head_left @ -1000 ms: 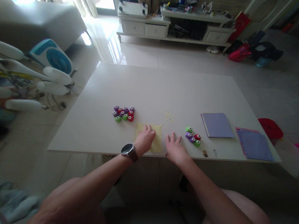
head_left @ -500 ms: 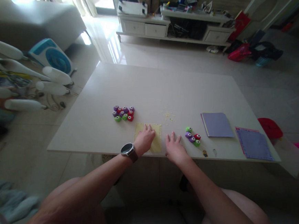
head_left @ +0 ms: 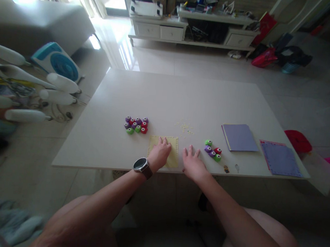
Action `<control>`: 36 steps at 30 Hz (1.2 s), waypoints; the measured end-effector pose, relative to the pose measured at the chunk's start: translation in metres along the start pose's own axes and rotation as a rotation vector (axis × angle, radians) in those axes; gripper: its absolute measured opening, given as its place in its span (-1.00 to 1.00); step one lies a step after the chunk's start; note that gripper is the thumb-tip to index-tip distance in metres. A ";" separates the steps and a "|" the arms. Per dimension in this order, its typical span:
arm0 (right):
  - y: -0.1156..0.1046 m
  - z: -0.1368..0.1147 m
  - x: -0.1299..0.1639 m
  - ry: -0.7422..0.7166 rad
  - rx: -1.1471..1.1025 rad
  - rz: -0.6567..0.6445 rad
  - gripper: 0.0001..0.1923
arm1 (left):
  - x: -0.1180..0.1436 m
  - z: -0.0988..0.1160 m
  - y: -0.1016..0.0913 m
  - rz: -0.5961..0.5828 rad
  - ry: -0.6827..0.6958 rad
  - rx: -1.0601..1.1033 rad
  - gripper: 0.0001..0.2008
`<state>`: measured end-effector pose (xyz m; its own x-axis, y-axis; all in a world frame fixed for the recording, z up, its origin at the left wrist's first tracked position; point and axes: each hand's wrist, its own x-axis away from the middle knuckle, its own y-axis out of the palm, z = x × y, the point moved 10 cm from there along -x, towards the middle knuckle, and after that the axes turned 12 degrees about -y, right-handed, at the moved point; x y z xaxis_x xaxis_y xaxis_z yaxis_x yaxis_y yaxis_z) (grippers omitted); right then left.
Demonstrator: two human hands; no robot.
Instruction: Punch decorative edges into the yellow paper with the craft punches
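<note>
Nothing moved: left hand (head_left: 159, 154) flat on pale yellow, seemingly scallop-edged paper square (head_left: 173, 151), right hand (head_left: 192, 164) flat, empty.

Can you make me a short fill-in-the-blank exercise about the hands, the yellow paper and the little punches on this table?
1. The left hand rests on a square sheet of ____ paper.
2. The right hand lies flat on the white table, holding ____.
3. The wristwatch is on the ____ wrist.
4. The larger cluster of small colourful plastic punches lies to the ____ of the paper.

Missing words: yellow; nothing; left; left
</note>
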<state>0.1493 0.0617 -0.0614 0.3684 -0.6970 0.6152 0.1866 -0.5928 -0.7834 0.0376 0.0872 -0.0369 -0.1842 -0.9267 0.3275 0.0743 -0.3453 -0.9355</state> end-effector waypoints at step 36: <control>-0.004 -0.002 0.003 -0.004 -0.004 0.010 -0.03 | 0.001 -0.001 -0.002 0.006 -0.017 0.014 -0.41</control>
<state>0.1480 0.0612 -0.0567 0.3741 -0.7009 0.6073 0.1794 -0.5878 -0.7888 0.0368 0.0873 -0.0344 -0.1669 -0.9312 0.3240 0.0889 -0.3415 -0.9357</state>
